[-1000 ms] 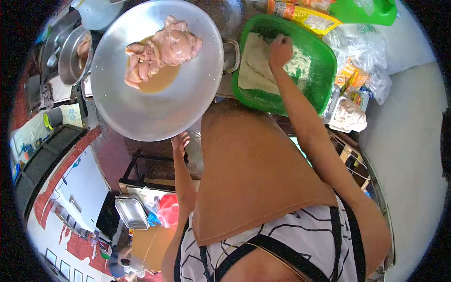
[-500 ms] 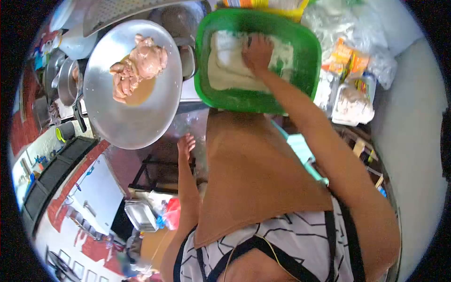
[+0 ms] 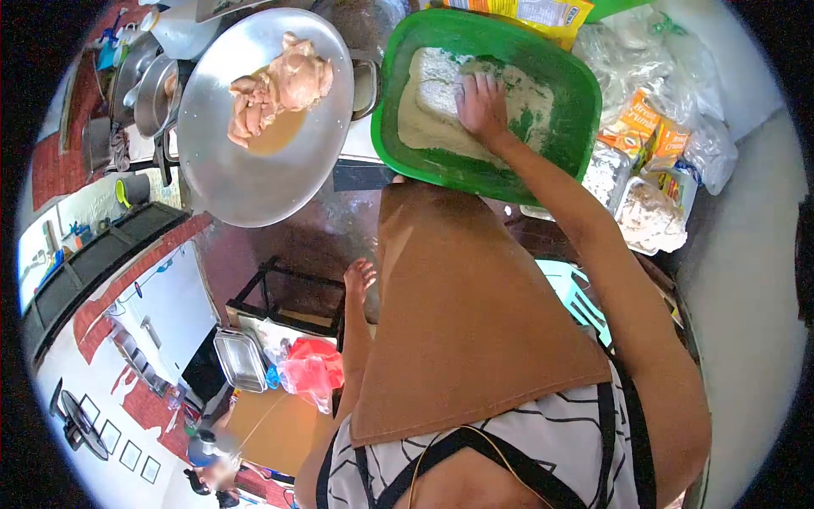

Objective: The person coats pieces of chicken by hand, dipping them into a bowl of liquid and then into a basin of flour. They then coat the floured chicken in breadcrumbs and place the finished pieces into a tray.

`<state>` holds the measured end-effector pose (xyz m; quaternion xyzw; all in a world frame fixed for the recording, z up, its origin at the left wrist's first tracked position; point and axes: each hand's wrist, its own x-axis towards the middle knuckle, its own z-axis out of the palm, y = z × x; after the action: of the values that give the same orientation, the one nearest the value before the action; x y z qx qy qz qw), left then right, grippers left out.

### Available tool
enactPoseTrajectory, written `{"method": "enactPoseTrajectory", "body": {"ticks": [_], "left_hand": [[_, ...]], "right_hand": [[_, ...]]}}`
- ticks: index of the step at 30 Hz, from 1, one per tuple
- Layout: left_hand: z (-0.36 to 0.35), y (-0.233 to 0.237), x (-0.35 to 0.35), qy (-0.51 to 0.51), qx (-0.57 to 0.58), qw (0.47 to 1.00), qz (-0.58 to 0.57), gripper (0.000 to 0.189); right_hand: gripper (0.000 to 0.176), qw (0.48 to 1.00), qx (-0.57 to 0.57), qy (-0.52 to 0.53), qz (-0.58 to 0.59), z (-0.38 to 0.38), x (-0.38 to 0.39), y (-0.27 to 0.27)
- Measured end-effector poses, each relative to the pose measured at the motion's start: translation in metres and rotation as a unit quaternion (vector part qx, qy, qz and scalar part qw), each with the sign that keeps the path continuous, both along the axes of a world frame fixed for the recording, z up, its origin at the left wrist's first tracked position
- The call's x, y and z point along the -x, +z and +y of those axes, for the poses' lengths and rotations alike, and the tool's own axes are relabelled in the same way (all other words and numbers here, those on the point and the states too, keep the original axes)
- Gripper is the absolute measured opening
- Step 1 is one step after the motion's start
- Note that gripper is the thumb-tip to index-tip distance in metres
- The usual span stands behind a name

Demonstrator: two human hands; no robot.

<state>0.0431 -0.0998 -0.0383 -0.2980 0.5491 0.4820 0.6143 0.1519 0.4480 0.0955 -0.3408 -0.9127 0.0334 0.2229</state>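
My right hand (image 3: pixel 482 105) is in the green basin (image 3: pixel 398 157), its fingers bent on the pale flour (image 3: pixel 437 85) spread over the bottom. What the fingertips may hold is hidden in the flour. My left hand (image 3: pixel 360 276) hangs low beside the brown apron (image 3: pixel 475 314), fingers apart and nothing in it. Left of the basin, raw chicken pieces (image 3: pixel 288 81) lie in yellowish liquid in a wide metal bowl (image 3: pixel 254 191).
Orange packets (image 3: pixel 638 119), plastic bags (image 3: pixel 704 85) and a tray of white, crumbly stuff (image 3: pixel 651 216) are right of the basin. Pots (image 3: pixel 153 102) stand at the left. Lower left are a metal tray (image 3: pixel 240 360), a red bag (image 3: pixel 312 369) and a person (image 3: pixel 216 471).
The view has shifted, so the basin and metal bowl appear higher and farther right. My right hand's fingers are now more bent in the flour. My left hand still hangs low.
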Motion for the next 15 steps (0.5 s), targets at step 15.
{"method": "enactPoseTrajectory", "body": {"ticks": [15], "left_hand": [[0.059,0.035,0.046,0.022,0.086,0.986,0.142,0.035]], "right_hand": [[0.036,0.991,0.049,-0.006,-0.127,0.01,0.025,0.013]]}}
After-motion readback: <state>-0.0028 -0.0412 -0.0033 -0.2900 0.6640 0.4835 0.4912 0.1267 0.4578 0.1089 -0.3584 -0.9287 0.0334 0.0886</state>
